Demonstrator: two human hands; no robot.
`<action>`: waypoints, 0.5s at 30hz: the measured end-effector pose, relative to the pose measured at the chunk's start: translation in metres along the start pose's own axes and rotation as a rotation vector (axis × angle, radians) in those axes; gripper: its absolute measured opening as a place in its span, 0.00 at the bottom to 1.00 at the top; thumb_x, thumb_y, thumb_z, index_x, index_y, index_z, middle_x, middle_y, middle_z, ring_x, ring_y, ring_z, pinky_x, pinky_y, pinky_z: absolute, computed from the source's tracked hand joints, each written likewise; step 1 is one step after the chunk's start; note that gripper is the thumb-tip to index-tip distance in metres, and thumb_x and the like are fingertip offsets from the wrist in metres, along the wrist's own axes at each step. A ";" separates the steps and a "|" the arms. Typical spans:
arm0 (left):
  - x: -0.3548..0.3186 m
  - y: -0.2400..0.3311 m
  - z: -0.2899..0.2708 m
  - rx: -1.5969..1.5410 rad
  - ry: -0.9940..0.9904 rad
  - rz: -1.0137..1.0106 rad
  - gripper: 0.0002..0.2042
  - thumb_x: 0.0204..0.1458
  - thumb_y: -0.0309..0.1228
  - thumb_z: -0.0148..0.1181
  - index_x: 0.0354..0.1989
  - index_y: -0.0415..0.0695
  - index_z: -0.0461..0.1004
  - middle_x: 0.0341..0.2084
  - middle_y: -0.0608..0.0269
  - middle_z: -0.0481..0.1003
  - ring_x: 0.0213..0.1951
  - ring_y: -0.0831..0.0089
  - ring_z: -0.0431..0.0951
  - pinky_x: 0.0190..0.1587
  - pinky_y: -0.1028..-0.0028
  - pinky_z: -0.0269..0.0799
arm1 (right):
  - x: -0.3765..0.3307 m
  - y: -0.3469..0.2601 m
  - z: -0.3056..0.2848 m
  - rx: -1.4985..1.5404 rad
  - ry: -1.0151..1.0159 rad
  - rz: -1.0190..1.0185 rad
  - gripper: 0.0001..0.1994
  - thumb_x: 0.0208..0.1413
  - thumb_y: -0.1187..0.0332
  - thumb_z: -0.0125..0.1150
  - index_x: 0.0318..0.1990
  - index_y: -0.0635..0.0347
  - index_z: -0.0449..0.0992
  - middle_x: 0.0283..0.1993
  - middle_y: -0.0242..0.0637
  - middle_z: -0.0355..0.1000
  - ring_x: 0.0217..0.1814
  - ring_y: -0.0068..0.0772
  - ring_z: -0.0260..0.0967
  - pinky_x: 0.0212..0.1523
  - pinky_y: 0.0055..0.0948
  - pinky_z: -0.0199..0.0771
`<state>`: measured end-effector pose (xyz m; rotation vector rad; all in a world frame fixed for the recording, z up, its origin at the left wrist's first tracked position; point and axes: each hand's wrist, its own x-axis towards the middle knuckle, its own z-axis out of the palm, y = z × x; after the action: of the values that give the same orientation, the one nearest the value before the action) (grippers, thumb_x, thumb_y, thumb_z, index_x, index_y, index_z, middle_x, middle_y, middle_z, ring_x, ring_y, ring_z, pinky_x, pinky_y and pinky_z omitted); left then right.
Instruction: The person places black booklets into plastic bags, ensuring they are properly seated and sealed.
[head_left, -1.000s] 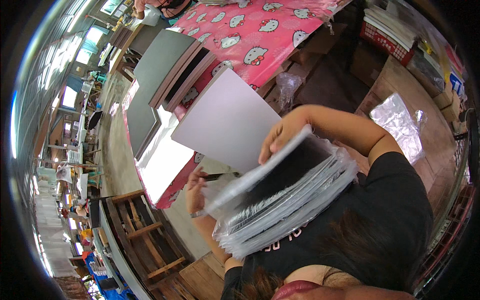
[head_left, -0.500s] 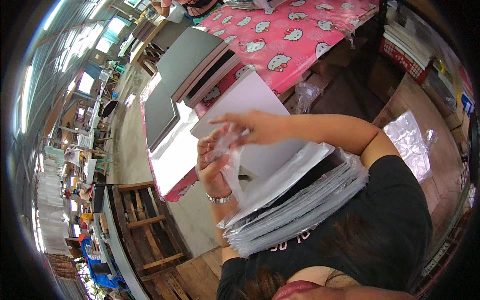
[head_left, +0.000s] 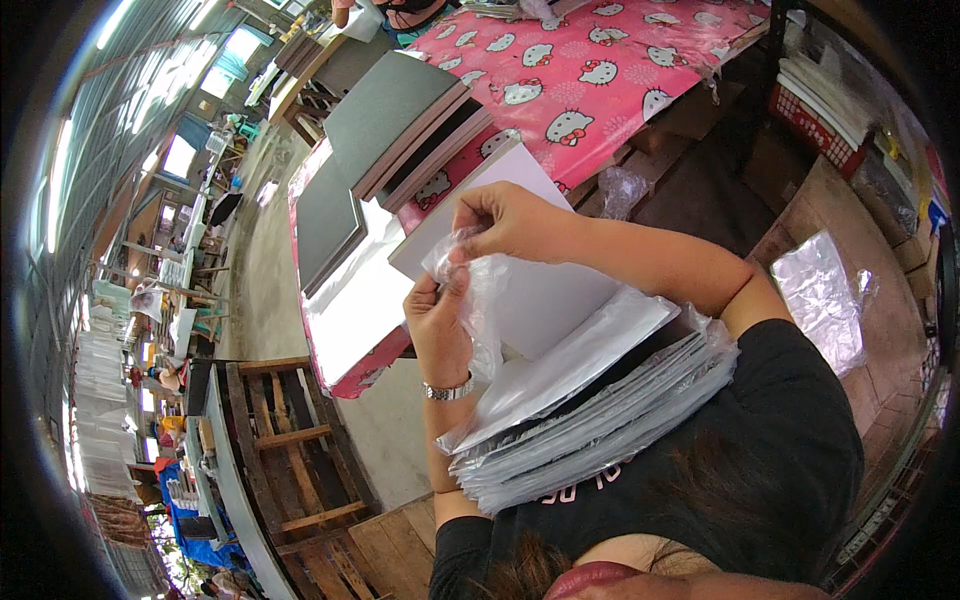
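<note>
My left hand [head_left: 440, 325], with a metal watch on the wrist, is closed with thumb and fingers pinching a clear plastic bag [head_left: 486, 300]. Right above it, my right hand [head_left: 510, 222] pinches the gathered upper part of the same plastic. The bag hangs loosely from my fingers toward a stack of plastic-wrapped flat boards [head_left: 600, 425], which leans against my torso between my arms. Beyond my hands, a pale flat board [head_left: 565, 295] lies with one end on the table. My fingers partly hide its near part.
Grey-covered boards [head_left: 395, 110] are stacked on a table with a pink patterned cloth [head_left: 560, 60]. A wooden pallet [head_left: 290, 435] stands at the left. On the right are a clear plastic sheet [head_left: 820, 305] on brown flooring and a red crate [head_left: 815, 130]. Another person [head_left: 400, 12] is at the far edge.
My right hand has gone from outstretched, blurred fingers to a pinch on the plastic. The plastic is lifted and drawn up between both hands. My view has shifted slightly.
</note>
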<state>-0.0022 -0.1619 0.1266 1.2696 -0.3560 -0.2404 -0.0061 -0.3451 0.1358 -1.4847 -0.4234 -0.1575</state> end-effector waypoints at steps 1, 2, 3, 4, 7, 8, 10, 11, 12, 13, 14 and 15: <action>-0.001 0.004 0.008 -0.036 0.104 0.006 0.02 0.48 0.22 0.61 0.28 0.39 0.75 0.24 0.69 0.76 0.26 0.84 0.71 0.31 0.85 0.65 | -0.002 0.001 -0.001 0.122 0.013 0.040 0.09 0.46 0.72 0.67 0.28 0.60 0.70 0.27 0.26 0.67 0.30 0.17 0.63 0.33 0.20 0.63; 0.000 0.004 0.005 -0.049 0.097 0.037 0.03 0.48 0.22 0.61 0.26 0.40 0.73 0.23 0.70 0.75 0.25 0.85 0.70 0.31 0.85 0.65 | -0.004 0.000 0.001 0.248 0.021 0.076 0.08 0.46 0.72 0.67 0.28 0.60 0.71 0.27 0.26 0.68 0.30 0.17 0.64 0.33 0.19 0.63; 0.002 0.002 0.000 -0.061 0.089 0.067 0.04 0.48 0.21 0.61 0.24 0.42 0.72 0.23 0.71 0.74 0.25 0.85 0.69 0.31 0.85 0.64 | -0.005 -0.001 0.002 0.374 0.029 0.112 0.08 0.47 0.72 0.67 0.28 0.59 0.71 0.27 0.26 0.68 0.30 0.16 0.64 0.33 0.19 0.63; 0.003 0.002 -0.002 -0.074 0.081 0.097 0.06 0.47 0.21 0.61 0.22 0.43 0.71 0.22 0.72 0.73 0.24 0.85 0.68 0.31 0.84 0.64 | -0.005 0.000 0.002 0.405 0.031 0.103 0.08 0.47 0.72 0.67 0.29 0.59 0.71 0.27 0.26 0.68 0.31 0.17 0.65 0.34 0.18 0.64; 0.006 0.004 0.012 -0.115 0.115 0.155 0.11 0.47 0.20 0.62 0.18 0.45 0.66 0.19 0.74 0.69 0.22 0.85 0.64 0.28 0.83 0.60 | -0.008 0.008 0.001 0.434 0.052 0.094 0.07 0.48 0.72 0.66 0.29 0.60 0.72 0.28 0.26 0.69 0.31 0.17 0.65 0.35 0.18 0.64; 0.007 0.005 0.014 -0.140 0.127 0.175 0.12 0.46 0.20 0.62 0.18 0.45 0.65 0.18 0.73 0.68 0.22 0.85 0.64 0.28 0.82 0.60 | -0.009 0.009 -0.001 0.403 0.066 0.097 0.07 0.48 0.71 0.66 0.29 0.60 0.73 0.28 0.26 0.69 0.32 0.16 0.65 0.35 0.17 0.64; 0.006 0.005 0.014 -0.029 0.129 0.227 0.13 0.46 0.19 0.62 0.17 0.45 0.64 0.19 0.72 0.68 0.23 0.84 0.65 0.28 0.83 0.60 | -0.010 0.012 -0.002 0.360 0.100 0.099 0.06 0.48 0.71 0.66 0.29 0.60 0.74 0.28 0.27 0.70 0.32 0.16 0.65 0.35 0.17 0.64; 0.006 0.006 0.014 0.030 0.128 0.253 0.14 0.46 0.18 0.62 0.17 0.46 0.63 0.20 0.71 0.68 0.23 0.84 0.65 0.28 0.83 0.60 | -0.009 0.014 -0.002 0.351 0.122 0.097 0.06 0.49 0.70 0.66 0.29 0.61 0.74 0.28 0.27 0.70 0.32 0.16 0.65 0.35 0.17 0.64; 0.005 0.005 0.012 0.060 0.095 0.275 0.14 0.46 0.18 0.62 0.17 0.46 0.63 0.21 0.71 0.68 0.24 0.84 0.65 0.29 0.83 0.61 | -0.009 0.014 -0.001 0.342 0.144 0.095 0.06 0.49 0.70 0.66 0.28 0.61 0.75 0.28 0.27 0.70 0.32 0.15 0.65 0.35 0.17 0.64; 0.004 0.004 0.008 0.091 0.062 0.296 0.14 0.46 0.18 0.62 0.18 0.46 0.63 0.21 0.70 0.69 0.25 0.84 0.66 0.30 0.83 0.61 | -0.009 0.013 -0.001 0.251 0.181 0.079 0.06 0.50 0.70 0.65 0.28 0.61 0.75 0.27 0.27 0.70 0.31 0.15 0.65 0.34 0.17 0.64; 0.003 0.002 0.005 0.121 0.030 0.316 0.14 0.46 0.18 0.62 0.18 0.46 0.63 0.22 0.70 0.69 0.25 0.84 0.66 0.30 0.83 0.62 | -0.011 0.008 0.002 0.160 0.218 0.064 0.06 0.50 0.69 0.65 0.28 0.60 0.76 0.27 0.27 0.70 0.31 0.15 0.65 0.34 0.17 0.64; 0.003 -0.001 0.004 0.140 0.043 0.346 0.13 0.46 0.18 0.62 0.20 0.46 0.64 0.23 0.70 0.69 0.26 0.84 0.66 0.30 0.84 0.62 | -0.011 0.005 0.004 0.069 0.253 0.050 0.06 0.51 0.69 0.64 0.28 0.60 0.76 0.26 0.27 0.70 0.30 0.15 0.65 0.34 0.17 0.64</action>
<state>-0.0016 -0.1670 0.1274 1.3247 -0.5556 0.1075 -0.0155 -0.3428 0.1273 -1.3848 -0.1859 -0.2847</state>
